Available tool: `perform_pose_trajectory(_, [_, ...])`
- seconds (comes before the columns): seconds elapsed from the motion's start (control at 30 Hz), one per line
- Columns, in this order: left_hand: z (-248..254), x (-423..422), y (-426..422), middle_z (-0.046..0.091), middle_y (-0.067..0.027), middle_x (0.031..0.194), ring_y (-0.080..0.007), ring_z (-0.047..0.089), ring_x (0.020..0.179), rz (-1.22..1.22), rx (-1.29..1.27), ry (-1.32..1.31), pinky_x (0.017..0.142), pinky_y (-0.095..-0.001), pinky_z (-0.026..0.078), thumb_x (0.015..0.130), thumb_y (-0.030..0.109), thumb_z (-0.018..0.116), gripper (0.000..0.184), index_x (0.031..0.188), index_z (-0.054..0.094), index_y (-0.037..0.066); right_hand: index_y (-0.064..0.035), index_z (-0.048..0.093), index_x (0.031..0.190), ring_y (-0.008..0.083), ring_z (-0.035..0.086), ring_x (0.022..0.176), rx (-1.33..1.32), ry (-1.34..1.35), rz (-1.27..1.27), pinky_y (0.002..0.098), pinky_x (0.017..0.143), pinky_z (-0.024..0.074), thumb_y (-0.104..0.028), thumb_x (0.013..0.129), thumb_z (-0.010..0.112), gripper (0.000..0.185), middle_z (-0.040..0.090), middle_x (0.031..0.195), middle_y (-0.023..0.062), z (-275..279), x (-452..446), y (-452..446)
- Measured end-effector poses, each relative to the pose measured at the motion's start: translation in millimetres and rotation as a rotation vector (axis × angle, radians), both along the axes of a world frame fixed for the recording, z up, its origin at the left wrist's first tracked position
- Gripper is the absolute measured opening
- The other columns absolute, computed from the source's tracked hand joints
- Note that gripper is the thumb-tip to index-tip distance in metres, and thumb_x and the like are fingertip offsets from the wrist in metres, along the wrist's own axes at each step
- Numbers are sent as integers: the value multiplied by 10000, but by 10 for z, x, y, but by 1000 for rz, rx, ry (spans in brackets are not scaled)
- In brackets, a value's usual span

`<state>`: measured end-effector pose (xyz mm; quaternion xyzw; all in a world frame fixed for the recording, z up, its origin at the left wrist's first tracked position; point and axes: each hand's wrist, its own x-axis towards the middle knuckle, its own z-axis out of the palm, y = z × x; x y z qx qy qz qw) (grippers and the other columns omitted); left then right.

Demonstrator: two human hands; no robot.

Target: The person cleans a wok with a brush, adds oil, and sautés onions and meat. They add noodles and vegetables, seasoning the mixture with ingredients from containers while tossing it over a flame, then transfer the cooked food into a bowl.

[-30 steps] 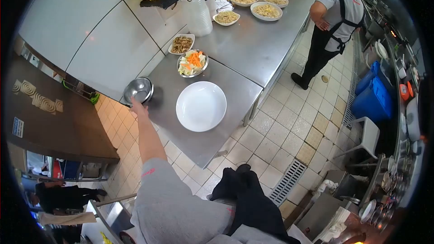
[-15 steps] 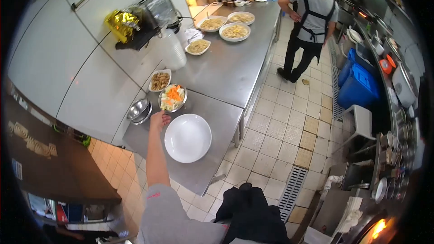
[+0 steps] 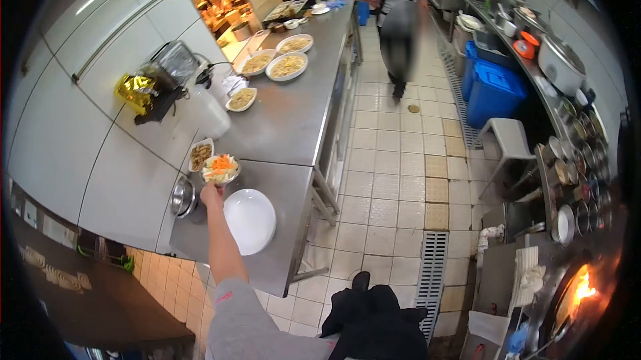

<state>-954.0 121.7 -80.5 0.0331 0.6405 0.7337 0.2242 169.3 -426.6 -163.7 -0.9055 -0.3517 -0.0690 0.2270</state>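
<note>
Along the wall side of the steel desk (image 3: 290, 190), at the far left, metal bowls (image 3: 182, 198) sit nested on their side of the corner, likely stacked so they take up little room. Next comes a small white dish (image 3: 211, 142) of brown pieces, pushed close to the wall, perhaps to leave the front edge free for reaching, with a stack of clear plastic tubs (image 3: 207, 116) behind it. The left hand (image 3: 212, 193) reaches out at nearly full stretch; its grip is at the near rim of the bowl of cut vegetables (image 3: 235, 175), a sensible spot, since it keeps the fingers off the heaped orange and pale pieces. Whether the fingers are closed on that rim or only touching it, I can't tell, as their far side is hidden. The bowl lies just beyond the grip, beside the white dish. Farther back, four white dishes of noodle-like food (image 3: 287, 66) are grouped, seemingly to keep them together. Right of the hand and nearer the person is the large white bowl (image 3: 250, 221), wide and within easy reach. The right hand is out of view. Well apart, a co-worker (image 3: 397, 23) stands in the aisle, and at far right a flame (image 3: 584, 283) burns by the stove.
</note>
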Motion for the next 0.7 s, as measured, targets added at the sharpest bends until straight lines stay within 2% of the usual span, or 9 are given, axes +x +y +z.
perform_pose_trajectory(0.1, [430,700,-92,595,-80,695,-151,573,521,-112,19,139,431,-248,459,809,90,609,79,793,564,27,-11,502,1301,221,617,952,92,488,-441,379,904,441,-392,860,667,606,659,1055,194,1109,-991,726])
perform_pose_trajectory(0.23, [784,1774,63,583,-10,751,-98,543,612,-453,68,181,486,-221,416,808,112,626,73,841,567,86,24,353,1373,243,605,684,275,556,-359,322,490,491,-181,925,511,518,620,987,166,-91,-221,-370])
perform_pose_trajectory(0.33, [992,3127,219,582,3,783,-51,497,607,-842,105,198,484,-206,367,866,106,569,59,920,592,92,-7,534,1174,356,628,849,330,900,-603,481,714,500,-137,843,547,355,649,920,216,231,-569,-22])
perform_pose_trajectory(0.37, [910,3563,347,579,4,790,-53,478,595,-950,143,162,472,-193,347,864,98,562,102,957,589,69,-20,512,1211,312,608,774,403,903,-616,443,651,482,-132,848,550,382,630,868,186,373,-662,107])
perform_pose_trajectory(0.4, [996,4200,352,612,-33,884,-100,551,696,-1133,185,48,566,-226,432,860,97,570,174,1020,588,28,-33,489,1248,269,587,699,450,889,-634,404,587,464,-127,853,553,411,610,815,156,559,-827,270])
perform_pose_trajectory(0.5, [1198,6348,125,624,-83,1022,-167,601,860,-1530,260,-103,734,-291,485,862,99,580,274,1113,567,-11,-70,422,1361,140,525,475,567,857,-673,289,398,410,-113,869,560,513,551,658,66,1000,-1025,504])
perform_pose_trajectory(0.57, [1153,7447,-23,609,-119,1120,-218,599,982,-1805,235,-237,873,-347,465,864,85,585,332,1175,541,-23,-99,383,1373,117,451,392,639,842,-595,269,332,368,-119,890,570,519,490,611,24,1043,-1050,457])
perform_pose_trajectory(0.67, [1297,9114,-455,623,-38,946,-122,562,782,-2141,176,-195,608,-253,415,872,66,593,208,1074,580,19,-52,465,1269,95,459,426,770,934,-514,261,372,392,-87,868,583,419,517,644,22,1076,-988,342])
perform_pose_trajectory(0.7, [1344,9641,-663,612,-32,858,-113,523,684,-2185,209,-142,578,-260,391,866,54,603,122,985,594,31,-51,464,1271,94,460,426,800,947,-509,259,375,393,-86,867,584,423,516,646,21,1064,-979,328])
